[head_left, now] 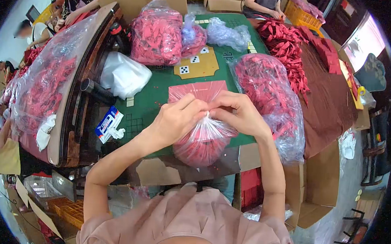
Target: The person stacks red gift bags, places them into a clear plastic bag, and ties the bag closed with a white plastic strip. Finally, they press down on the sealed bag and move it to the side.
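A clear plastic bag point(201, 149) full of red pieces sits at the near edge of the green table. Its neck is gathered into a tight bunch between my two hands. My left hand point(180, 117) pinches the gathered neck from the left, fingers curled. From the right, my right hand point(238, 113) pinches the same neck with thumb and fingertips. Whether a tie is wound around the neck I cannot make out. Behind my hands lies a flat red sheet point(206, 86), partly seen through the plastic.
Filled bags stand at the back point(157, 34) and right point(268, 90). Left are empty clear bags point(125, 76), a black bottle point(97, 91) and a tissue pack point(110, 123). Red ribbon-like strips point(283, 51) pile on a brown cloth point(326, 107). Other people sit at tables left and behind.
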Motion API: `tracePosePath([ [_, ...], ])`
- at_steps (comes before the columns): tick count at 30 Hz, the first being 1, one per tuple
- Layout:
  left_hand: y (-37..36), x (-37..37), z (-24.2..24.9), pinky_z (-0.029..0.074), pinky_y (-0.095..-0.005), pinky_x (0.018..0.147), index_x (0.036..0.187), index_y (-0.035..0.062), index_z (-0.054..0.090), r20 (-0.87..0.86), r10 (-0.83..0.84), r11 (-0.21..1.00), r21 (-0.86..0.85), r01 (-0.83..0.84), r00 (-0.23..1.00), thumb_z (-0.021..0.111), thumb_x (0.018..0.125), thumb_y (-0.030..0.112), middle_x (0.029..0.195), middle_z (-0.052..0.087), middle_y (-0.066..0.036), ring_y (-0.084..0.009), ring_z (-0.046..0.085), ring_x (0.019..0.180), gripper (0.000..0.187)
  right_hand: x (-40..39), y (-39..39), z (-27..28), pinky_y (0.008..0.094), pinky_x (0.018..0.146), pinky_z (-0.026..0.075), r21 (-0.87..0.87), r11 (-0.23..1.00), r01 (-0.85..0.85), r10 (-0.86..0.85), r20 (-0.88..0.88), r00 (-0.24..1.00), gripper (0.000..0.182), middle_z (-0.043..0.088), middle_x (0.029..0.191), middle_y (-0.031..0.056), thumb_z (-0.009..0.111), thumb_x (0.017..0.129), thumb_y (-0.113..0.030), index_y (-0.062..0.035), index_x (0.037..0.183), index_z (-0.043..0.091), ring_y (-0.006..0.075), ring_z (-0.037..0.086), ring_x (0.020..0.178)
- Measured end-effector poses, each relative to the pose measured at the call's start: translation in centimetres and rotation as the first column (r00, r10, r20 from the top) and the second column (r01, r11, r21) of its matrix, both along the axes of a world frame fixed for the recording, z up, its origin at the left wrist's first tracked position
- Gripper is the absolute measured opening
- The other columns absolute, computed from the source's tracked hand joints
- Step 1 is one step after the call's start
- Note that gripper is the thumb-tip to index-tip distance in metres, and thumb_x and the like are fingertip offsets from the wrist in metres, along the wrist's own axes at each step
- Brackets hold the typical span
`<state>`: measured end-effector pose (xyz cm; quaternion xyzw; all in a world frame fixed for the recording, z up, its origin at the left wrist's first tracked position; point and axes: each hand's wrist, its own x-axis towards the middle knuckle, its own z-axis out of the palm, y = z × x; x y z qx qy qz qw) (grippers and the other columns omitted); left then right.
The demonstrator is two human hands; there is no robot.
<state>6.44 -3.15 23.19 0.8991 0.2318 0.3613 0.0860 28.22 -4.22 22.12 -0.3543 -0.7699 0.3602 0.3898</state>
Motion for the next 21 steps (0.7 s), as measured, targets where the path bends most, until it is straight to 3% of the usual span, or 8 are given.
tracePosePath([
  [3, -0.2, 0.3, 0.1, 0.051, -0.0364, 0.054, 0.093, 0.0066, 0.057, 0.003, 0.009, 1.000, -0.022, -0.009, 1.000, 0.065, 0.085, 0.009, 0.081, 0.053, -0.009, -0.0277, 0.061, 0.064, 0.011, 0.0, -0.1, 0.8, 0.0315, 0.069, 0.048, 0.005, 0.999, -0.037, 0.037, -0.011, 0.999, 0.012, 0.062, 0.080, 0.0101, 0.068, 0.078, -0.006, -0.0006, 0.089, 0.066, 0.0228, 0.061, 0.075],
  [7, 0.1, 0.1, 0.0, 0.051, -0.0375, 0.054, 0.092, 0.0061, 0.056, 0.000, 0.013, 0.996, -0.086, -0.013, 1.000, 0.066, 0.085, 0.009, 0.081, 0.055, -0.009, -0.0290, 0.061, 0.064, 0.012, -0.8, -0.7, 1.5, 0.0333, 0.067, 0.048, 0.024, 0.998, 0.066, -0.067, 0.056, 0.996, 0.013, 0.060, 0.078, 0.0098, 0.069, 0.072, -0.007, -0.0014, 0.080, 0.060, 0.0242, 0.060, 0.074],
  [10, -0.1, 0.1, 0.1, 0.051, -0.0377, 0.055, 0.091, 0.0056, 0.056, 0.019, -0.004, 0.991, -0.132, 0.007, 1.000, 0.066, 0.085, 0.009, 0.081, 0.056, -0.009, -0.0292, 0.061, 0.064, 0.012, -1.3, -1.0, 2.0, 0.0409, 0.065, 0.048, 0.426, 0.896, 0.128, -0.254, 0.254, 0.933, 0.019, 0.051, 0.079, 0.0104, 0.067, 0.069, -0.006, -0.0036, 0.080, 0.051, 0.0311, 0.056, 0.075],
  [13, -0.1, 0.0, 0.2, 0.051, -0.0372, 0.055, 0.090, 0.0050, 0.056, 0.004, -0.026, 0.990, -0.140, 0.026, 1.000, 0.066, 0.084, 0.008, 0.081, 0.057, -0.009, -0.0290, 0.061, 0.064, 0.012, -1.5, -1.9, 3.0, 0.0406, 0.065, 0.048, 0.504, 0.854, 0.130, -0.324, 0.319, 0.890, 0.020, 0.051, 0.083, 0.0111, 0.066, 0.069, -0.006, -0.0037, 0.080, 0.050, 0.0314, 0.056, 0.076],
  [15, -0.1, 0.0, 0.2, 0.051, -0.0368, 0.055, 0.090, 0.0045, 0.056, -0.002, -0.045, 0.992, -0.117, 0.044, 0.999, 0.066, 0.084, 0.007, 0.081, 0.057, -0.009, -0.0288, 0.061, 0.064, 0.012, -1.0, -2.1, 3.1, 0.0384, 0.067, 0.050, 0.448, 0.887, 0.109, -0.288, 0.355, 0.889, 0.018, 0.052, 0.087, 0.0117, 0.066, 0.072, -0.005, -0.0027, 0.084, 0.052, 0.0312, 0.057, 0.078],
  [17, -0.3, 0.0, 0.2, 0.051, -0.0367, 0.056, 0.090, 0.0035, 0.056, 0.024, -0.047, 0.996, -0.071, 0.048, 0.999, 0.065, 0.084, 0.007, 0.081, 0.057, -0.009, -0.0289, 0.061, 0.065, 0.011, -0.6, -2.0, 2.8, 0.0355, 0.068, 0.050, 0.147, 0.983, 0.108, -0.136, 0.195, 0.971, 0.019, 0.053, 0.090, 0.0119, 0.066, 0.075, -0.006, -0.0018, 0.090, 0.055, 0.0299, 0.058, 0.079],
  [18, -0.1, -0.1, 0.0, 0.051, -0.0367, 0.056, 0.090, 0.0035, 0.056, 0.028, -0.045, 0.996, -0.071, 0.047, 0.999, 0.065, 0.084, 0.007, 0.081, 0.057, -0.009, -0.0289, 0.061, 0.065, 0.011, -0.5, -2.0, 2.5, 0.0278, 0.064, 0.047, 0.112, 0.987, 0.111, -0.122, 0.094, 0.988, 0.020, 0.052, 0.084, 0.0069, 0.067, 0.075, 0.001, 0.0008, 0.093, 0.057, 0.0159, 0.056, 0.072],
  [21, 0.2, -0.4, -0.3, 0.051, -0.0368, 0.057, 0.091, 0.0027, 0.056, 0.060, -0.054, 0.993, -0.100, 0.059, 0.997, 0.065, 0.085, 0.007, 0.081, 0.057, -0.009, -0.0290, 0.061, 0.066, 0.011, -0.4, -1.6, 2.3, 0.0274, 0.063, 0.046, 0.056, 0.997, 0.045, -0.053, 0.139, 0.989, 0.016, 0.053, 0.083, 0.0064, 0.067, 0.076, 0.001, 0.0007, 0.089, 0.058, 0.0147, 0.056, 0.073],
])
